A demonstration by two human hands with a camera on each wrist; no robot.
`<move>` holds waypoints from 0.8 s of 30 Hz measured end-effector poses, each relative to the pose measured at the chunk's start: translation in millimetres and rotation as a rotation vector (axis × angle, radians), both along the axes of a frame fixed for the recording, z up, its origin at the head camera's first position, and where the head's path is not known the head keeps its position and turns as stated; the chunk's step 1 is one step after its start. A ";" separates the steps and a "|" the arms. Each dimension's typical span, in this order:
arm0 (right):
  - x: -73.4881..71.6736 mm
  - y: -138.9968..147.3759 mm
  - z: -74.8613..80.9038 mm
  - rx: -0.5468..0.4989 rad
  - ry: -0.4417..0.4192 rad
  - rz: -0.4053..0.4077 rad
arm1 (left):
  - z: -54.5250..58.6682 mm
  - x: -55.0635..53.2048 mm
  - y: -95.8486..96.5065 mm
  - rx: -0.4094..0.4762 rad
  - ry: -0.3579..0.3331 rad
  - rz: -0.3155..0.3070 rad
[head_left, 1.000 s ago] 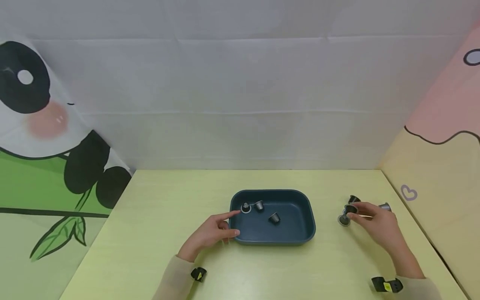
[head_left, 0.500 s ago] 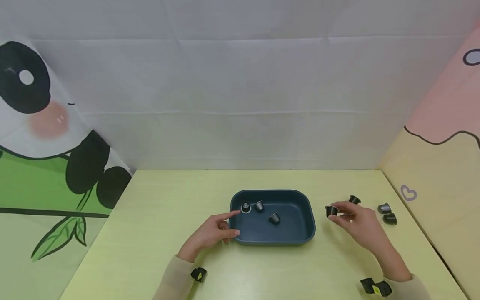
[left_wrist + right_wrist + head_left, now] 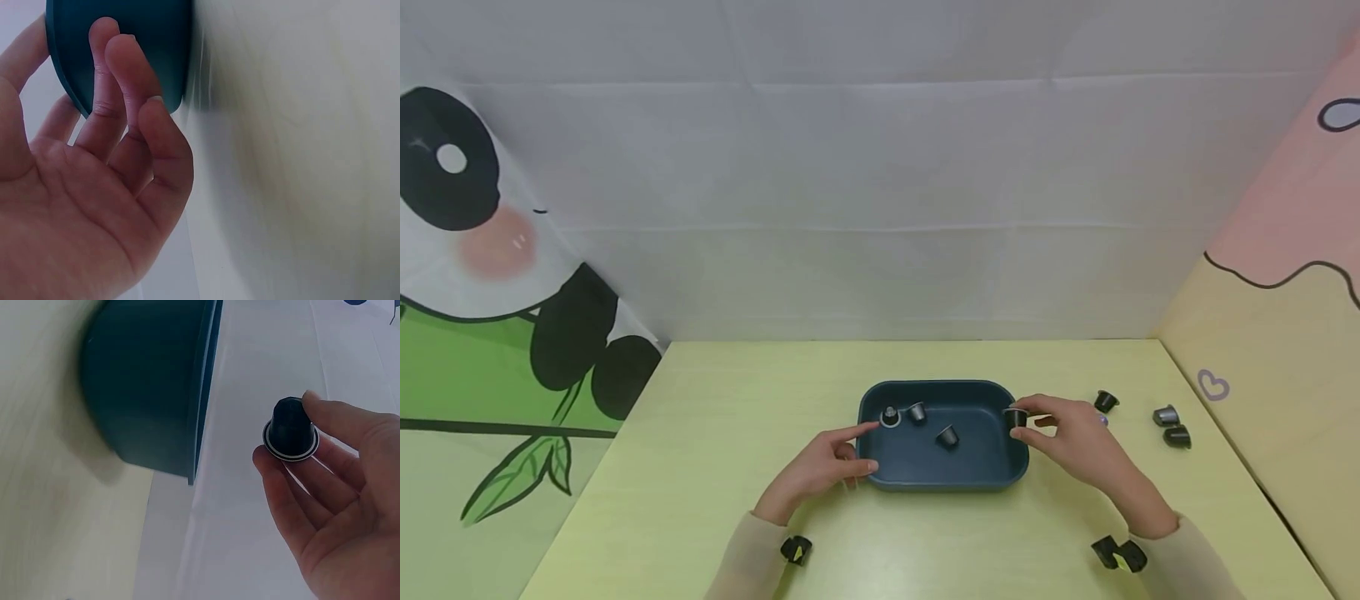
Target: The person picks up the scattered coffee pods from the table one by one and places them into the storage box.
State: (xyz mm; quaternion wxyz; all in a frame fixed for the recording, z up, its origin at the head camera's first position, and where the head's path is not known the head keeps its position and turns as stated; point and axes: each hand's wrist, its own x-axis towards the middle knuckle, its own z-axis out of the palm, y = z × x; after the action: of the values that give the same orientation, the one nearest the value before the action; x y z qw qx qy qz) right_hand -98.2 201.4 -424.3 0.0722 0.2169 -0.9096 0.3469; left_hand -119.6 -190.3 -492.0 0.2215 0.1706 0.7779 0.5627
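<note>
My right hand (image 3: 1071, 437) pinches a dark coffee capsule (image 3: 1015, 418) between thumb and fingertips, over the right end of the blue tray (image 3: 970, 488). From the right wrist view, this capsule (image 3: 291, 428) has its rim facing down and stands higher than the tray's edge (image 3: 199, 425). At the tray's left side, my left hand (image 3: 820, 467) holds the rim with thumb and index finger, the other fingers bent against the outer wall (image 3: 169, 75). Inside the tray lie three capsules: one rim-down (image 3: 890, 417), and two tipped capsules (image 3: 917, 412) (image 3: 947, 437).
On the yellow table (image 3: 737, 400), right of the tray, lie a dark capsule (image 3: 1106, 401), a grey capsule (image 3: 1166, 416) and another dark capsule (image 3: 1177, 437). A pale cloth wall (image 3: 880, 208) rises behind the table, and a printed panel (image 3: 1285, 400) borders its right side.
My right hand has lifted the capsule from the group at the right and carried it left over the tray's right rim. The left hand and the tray have stayed in place.
</note>
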 end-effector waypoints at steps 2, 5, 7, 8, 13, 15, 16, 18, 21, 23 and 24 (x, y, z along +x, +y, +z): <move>-4.4 -5.7 1.0 0.006 0.000 0.016 | 0.0 -0.3 -0.1 -0.002 0.000 0.001; -10.9 -14.6 2.8 0.034 -0.013 0.044 | 0.3 -0.3 -0.1 -0.011 0.008 0.002; -14.8 -20.4 5.0 0.057 -0.024 0.064 | 1.0 -0.2 0.1 -0.019 0.012 0.002; -16.9 -23.2 6.1 0.068 -0.027 0.075 | 1.4 -0.2 0.3 -0.021 0.013 0.003; -28.6 -36.4 11.3 0.097 -0.022 0.135 | 1.5 -0.4 1.1 -0.007 0.009 0.003; -33.7 -40.7 12.1 0.097 -0.024 0.166 | 0.9 -0.5 1.2 0.002 0.005 0.005; -36.2 -42.7 12.1 0.097 -0.025 0.181 | 0.6 -0.5 1.2 0.005 0.004 0.006; -40.9 -46.2 12.4 0.096 -0.027 0.209 | 0.0 -0.4 1.1 0.007 0.004 0.007; -47.3 -52.2 14.8 0.098 -0.032 0.244 | -0.5 -0.5 1.2 0.006 0.006 0.007; -51.2 -56.6 17.9 0.100 -0.037 0.264 | -0.2 -0.4 1.3 0.005 0.007 0.006; -53.3 -59.1 19.5 0.102 -0.043 0.274 | 0.1 -0.3 1.3 0.002 0.006 0.008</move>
State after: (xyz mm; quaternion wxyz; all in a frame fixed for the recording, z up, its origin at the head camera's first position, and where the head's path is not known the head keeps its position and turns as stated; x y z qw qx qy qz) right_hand -151.5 142.3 -404.7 -0.0067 0.3351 -0.8892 0.3114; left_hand -119.9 -189.0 -491.8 0.2165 0.1693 0.7788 0.5638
